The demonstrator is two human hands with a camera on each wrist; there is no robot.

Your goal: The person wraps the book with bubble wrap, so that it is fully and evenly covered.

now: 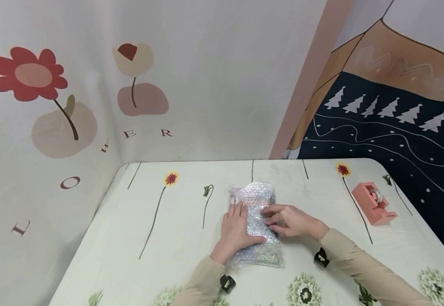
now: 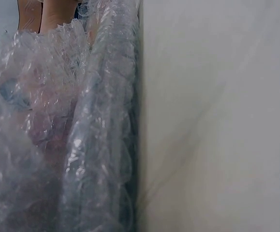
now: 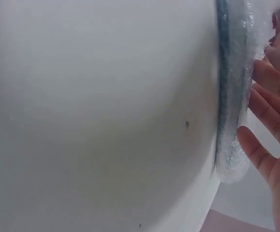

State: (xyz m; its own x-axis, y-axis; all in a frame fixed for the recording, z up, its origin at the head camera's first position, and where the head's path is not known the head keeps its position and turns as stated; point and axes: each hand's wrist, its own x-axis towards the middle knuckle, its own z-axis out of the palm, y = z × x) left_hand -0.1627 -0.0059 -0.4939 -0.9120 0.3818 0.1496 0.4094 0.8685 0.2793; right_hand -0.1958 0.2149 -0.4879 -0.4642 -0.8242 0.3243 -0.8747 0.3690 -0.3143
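Observation:
A flat rectangular package in clear bubble wrap (image 1: 258,195) lies on the table, with pinkish and greenish colours showing through the plastic. Its long side wall (image 2: 106,121) runs beside the left wrist. My left hand (image 1: 237,229) presses on its left part, fingers pointing away and thumb spread out across the wrap. At the right edge is my right hand (image 1: 288,219), its fingertips touching the bubble wrap. From the right wrist, the fingers (image 3: 270,118) look spread and loosely bent against the package's side. What the wrap encloses is blurred by the bubbles.
A pink tape dispenser (image 1: 375,204) with a roll in it stands at the right of the table. The white tablecloth (image 1: 103,238) has printed flowers. Patterned cloths (image 1: 222,85) hang behind. A black device (image 1: 227,283) is worn at each wrist.

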